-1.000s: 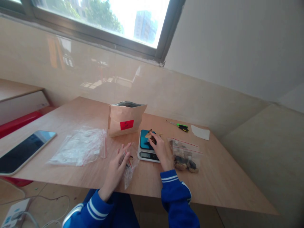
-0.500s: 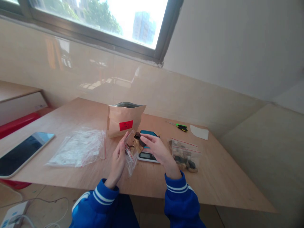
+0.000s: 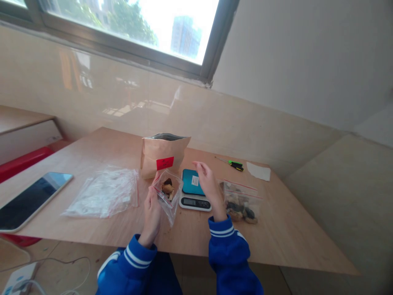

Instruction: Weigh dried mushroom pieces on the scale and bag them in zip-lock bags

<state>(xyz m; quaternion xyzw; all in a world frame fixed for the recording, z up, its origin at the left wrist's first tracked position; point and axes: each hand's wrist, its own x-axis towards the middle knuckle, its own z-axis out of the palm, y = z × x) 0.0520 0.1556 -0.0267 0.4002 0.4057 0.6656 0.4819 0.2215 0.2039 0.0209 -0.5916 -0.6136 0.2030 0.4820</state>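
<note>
My left hand (image 3: 152,209) is closed on the side of a small clear zip bag (image 3: 173,209), whose mouth stands spread. Inside the bag lie dried brown and dark pieces (image 3: 167,189), exact kind unclear. My right hand (image 3: 207,180) hovers over the right part of a kitchen scale (image 3: 190,181) with a blue-green top. Its fingers are stretched out, and nothing shows in them. Behind the clear bag stands a brown paper pouch (image 3: 164,149) with a red label, its top open and its contents hidden.
Filled zip bags (image 3: 242,205) of similar pieces lie right of the scale. A pile of clear plastic bags (image 3: 102,192) and a phone (image 3: 33,200) lie to the left. Screwdrivers (image 3: 233,164) and a white paper piece (image 3: 258,171) are at the back right.
My right hand has left the clear bag and moved right, over the scale. The dark piece it held is out of its fingers; pieces now show inside the bag.
</note>
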